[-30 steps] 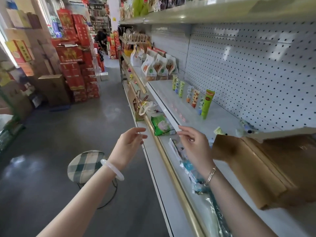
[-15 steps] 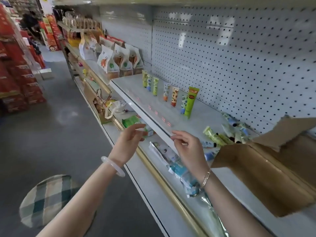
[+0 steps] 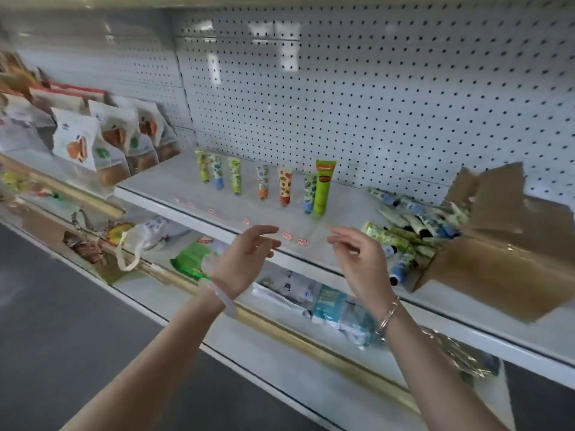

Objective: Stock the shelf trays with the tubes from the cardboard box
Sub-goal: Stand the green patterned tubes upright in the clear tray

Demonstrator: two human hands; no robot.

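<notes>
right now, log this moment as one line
left hand: open, empty | right hand: open, empty | both: at shelf front | loose tubes: spilled from tipped cardboard box | standing tubes: row near pegboard

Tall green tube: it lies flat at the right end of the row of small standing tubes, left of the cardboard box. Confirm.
Wrong on one count: the head view shows the tall green tube standing upright, not lying flat. The rest holds: it is at the right end of the row of small tubes, left of the cardboard box.
</notes>
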